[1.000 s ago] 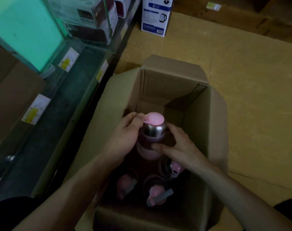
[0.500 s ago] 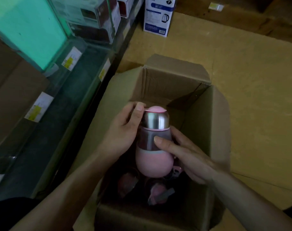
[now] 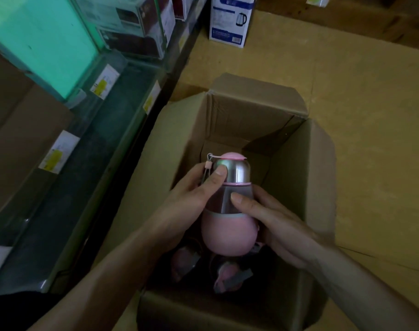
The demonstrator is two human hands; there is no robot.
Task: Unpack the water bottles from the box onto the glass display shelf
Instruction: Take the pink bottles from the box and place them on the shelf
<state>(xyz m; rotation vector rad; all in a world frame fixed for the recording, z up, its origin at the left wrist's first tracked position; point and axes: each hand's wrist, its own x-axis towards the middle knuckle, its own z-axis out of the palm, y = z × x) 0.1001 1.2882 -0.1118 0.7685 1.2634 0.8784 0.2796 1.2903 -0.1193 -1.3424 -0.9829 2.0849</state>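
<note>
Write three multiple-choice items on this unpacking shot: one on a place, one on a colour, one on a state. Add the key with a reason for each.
1. On which side of the cardboard box does the glass display shelf stand?
A) its right
B) its left
C) inside it

2. What colour is the rounded lower body of the held bottle?
A) blue
B) green
C) pink

3. How is that bottle held?
A) by the left hand and the right hand together
B) by one hand alone
C) by no hand; it lies flat in the box

Key:
1 B: the shelf runs along the box's left side.
2 C: the bulb-shaped bottom is plainly pink.
3 A: the left hand grips the top end and the right hand grips the middle.
</note>
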